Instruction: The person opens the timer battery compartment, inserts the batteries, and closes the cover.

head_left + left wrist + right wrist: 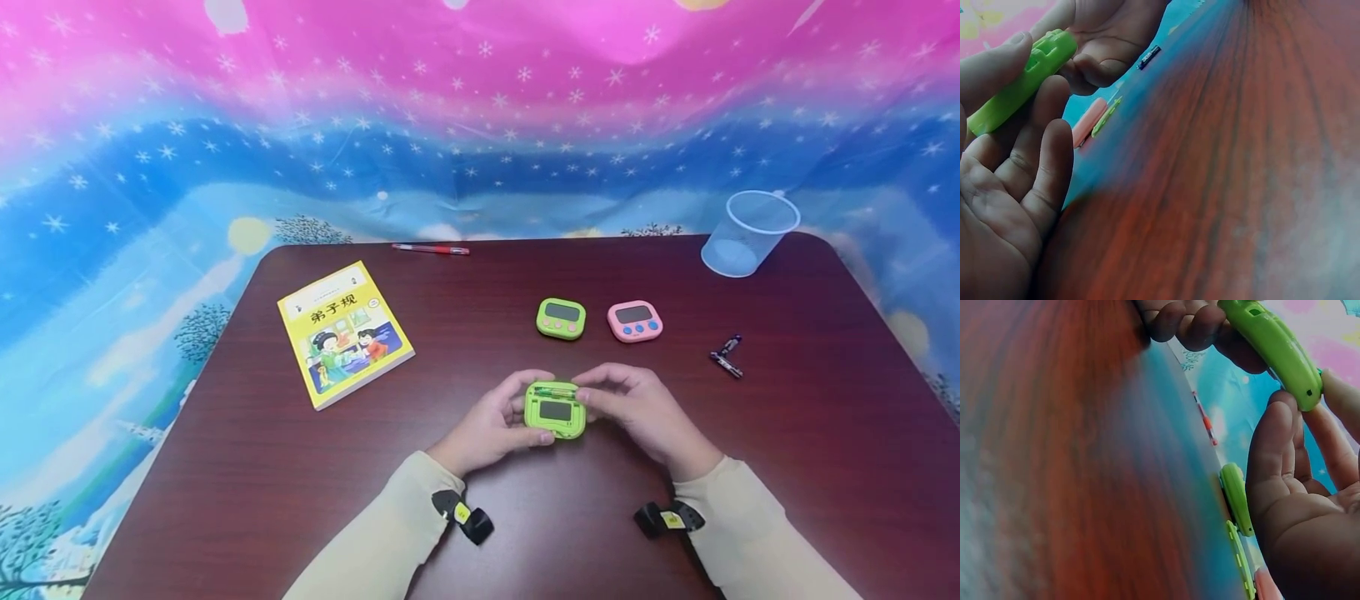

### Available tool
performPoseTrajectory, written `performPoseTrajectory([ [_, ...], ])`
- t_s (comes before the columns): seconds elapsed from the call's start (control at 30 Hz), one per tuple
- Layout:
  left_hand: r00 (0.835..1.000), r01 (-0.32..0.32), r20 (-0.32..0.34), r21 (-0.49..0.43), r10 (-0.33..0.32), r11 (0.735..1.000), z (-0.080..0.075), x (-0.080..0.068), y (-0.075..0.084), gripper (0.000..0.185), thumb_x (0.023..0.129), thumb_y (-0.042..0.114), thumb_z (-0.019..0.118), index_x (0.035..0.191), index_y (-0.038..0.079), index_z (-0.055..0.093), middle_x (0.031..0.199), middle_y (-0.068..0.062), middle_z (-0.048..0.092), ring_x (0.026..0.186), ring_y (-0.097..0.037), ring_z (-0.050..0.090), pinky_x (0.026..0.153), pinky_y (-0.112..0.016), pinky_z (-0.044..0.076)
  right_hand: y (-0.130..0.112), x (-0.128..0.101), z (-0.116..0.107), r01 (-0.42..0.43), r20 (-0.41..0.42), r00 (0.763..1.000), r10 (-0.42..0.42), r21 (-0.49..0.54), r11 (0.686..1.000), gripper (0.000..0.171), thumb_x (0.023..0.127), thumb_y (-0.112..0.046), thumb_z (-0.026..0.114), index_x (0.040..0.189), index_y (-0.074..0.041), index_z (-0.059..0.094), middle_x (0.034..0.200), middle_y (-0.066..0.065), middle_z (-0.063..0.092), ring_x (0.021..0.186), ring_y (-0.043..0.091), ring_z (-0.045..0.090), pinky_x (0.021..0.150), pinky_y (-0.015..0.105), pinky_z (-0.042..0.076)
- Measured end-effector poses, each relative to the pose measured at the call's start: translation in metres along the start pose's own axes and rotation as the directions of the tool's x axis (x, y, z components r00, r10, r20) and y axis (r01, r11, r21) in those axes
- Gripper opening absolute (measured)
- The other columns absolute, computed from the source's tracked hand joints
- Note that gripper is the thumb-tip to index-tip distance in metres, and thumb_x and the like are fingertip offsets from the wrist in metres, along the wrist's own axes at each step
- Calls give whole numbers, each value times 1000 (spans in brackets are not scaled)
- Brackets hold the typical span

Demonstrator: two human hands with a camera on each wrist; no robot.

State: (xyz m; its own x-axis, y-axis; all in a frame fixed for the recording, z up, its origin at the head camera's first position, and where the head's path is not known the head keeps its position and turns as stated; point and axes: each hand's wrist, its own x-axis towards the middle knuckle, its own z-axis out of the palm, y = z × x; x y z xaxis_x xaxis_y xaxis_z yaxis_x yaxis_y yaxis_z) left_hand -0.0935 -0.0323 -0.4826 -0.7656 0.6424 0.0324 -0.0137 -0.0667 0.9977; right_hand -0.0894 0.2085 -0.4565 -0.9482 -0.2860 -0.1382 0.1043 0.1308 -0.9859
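Observation:
A green digital timer [555,427] is held over the table with its back up and its battery compartment uncovered. A green battery [553,392] lies in the compartment along the far side. My left hand [491,425] grips the timer's left side, thumb on the near edge and fingers behind it. At its right side, my right hand [648,412] pinches the timer, the thumb at the battery's right end and fingertips against the casing [1294,375]. A thin green cover [1240,559] lies on the table beyond the hands.
Beyond the hands lie another green timer [561,319] and a pink timer [635,322]. Two dark batteries [726,360] are to the right. A clear bin [738,250] stands at the back right, a red pen [431,248] at the back edge, a yellow book [345,333] at left.

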Motion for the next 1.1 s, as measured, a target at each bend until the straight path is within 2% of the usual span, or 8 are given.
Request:
performPoseTrajectory([
  [0.17, 1000, 0, 31, 9, 0, 1000, 0, -1, 1, 70, 86, -7, 74, 146, 5, 40, 120, -19, 69, 99, -14, 70, 89, -31, 58, -2, 0, 3, -7, -6, 1000, 8, 57, 998, 23, 90, -5, 73, 109, 8, 68, 94, 8, 73, 74, 16, 66, 69, 33, 61],
  [0.33, 999, -16, 51, 18, 15, 1000, 2, 0, -1, 70, 86, -7, 74, 146, 3, 38, 122, -21, 68, 102, -13, 69, 91, -31, 57, -2, 0, 8, 30, -56, 998, -29, 17, 999, 16, 87, -1, 74, 100, 7, 70, 86, 6, 71, 69, 14, 62, 64, 28, 58],
  [0.5, 999, -31, 22, 7, 31, 999, 3, 1, -2, 68, 86, -8, 73, 144, 4, 40, 121, -25, 67, 100, -13, 69, 88, -30, 58, -3, 0, 11, 54, -102, 993, -56, -14, 998, 19, 88, -1, 74, 102, 9, 69, 81, 1, 68, 66, 11, 57, 57, 25, 52],
  [0.63, 999, -31, -7, 7, 31, 999, 4, 1, -2, 67, 87, -8, 72, 144, 4, 39, 120, -25, 67, 100, -14, 69, 86, -29, 59, -3, 1, 11, 49, -124, 990, -62, -106, 993, 19, 89, -11, 76, 104, 1, 72, 83, 1, 69, 65, 14, 56, 54, 26, 49],
  [0.77, 1000, -23, -17, 5, 23, 1000, 3, 1, -2, 67, 88, -8, 72, 145, 3, 38, 121, -24, 67, 101, -17, 69, 87, -29, 58, -3, 1, 6, 117, -141, 976, -166, -304, 945, 13, 93, -18, 73, 101, -9, 74, 91, 0, 72, 77, 13, 61, 64, 24, 51],
  [0.9, 1000, -9, -30, 2, 9, 1000, 3, 1, -1, 69, 87, -7, 73, 146, 5, 38, 122, -23, 67, 102, -17, 70, 86, -28, 58, -2, 2, -4, 189, -189, 935, -299, -447, 874, 10, 96, -16, 70, 99, -9, 75, 93, -3, 72, 86, 8, 62, 74, 19, 50],
  [1.0, 999, -2, -32, -4, 1, 1000, 3, 1, 0, 71, 87, -7, 73, 147, 5, 38, 123, -23, 67, 101, -16, 70, 85, -28, 58, -2, 1, -13, 187, -223, 914, -338, -509, 840, 9, 95, -15, 70, 100, -8, 75, 96, -3, 71, 87, 4, 60, 75, 16, 48],
  [1.1, 999, 3, -34, -8, -3, 1000, 3, 1, 0, 71, 87, -7, 73, 147, 5, 37, 124, -23, 66, 100, -14, 70, 84, -27, 58, -2, 1, -22, 149, -243, 911, -332, -559, 816, 12, 95, -17, 71, 103, -9, 75, 101, -2, 69, 88, 4, 57, 73, 16, 46],
])
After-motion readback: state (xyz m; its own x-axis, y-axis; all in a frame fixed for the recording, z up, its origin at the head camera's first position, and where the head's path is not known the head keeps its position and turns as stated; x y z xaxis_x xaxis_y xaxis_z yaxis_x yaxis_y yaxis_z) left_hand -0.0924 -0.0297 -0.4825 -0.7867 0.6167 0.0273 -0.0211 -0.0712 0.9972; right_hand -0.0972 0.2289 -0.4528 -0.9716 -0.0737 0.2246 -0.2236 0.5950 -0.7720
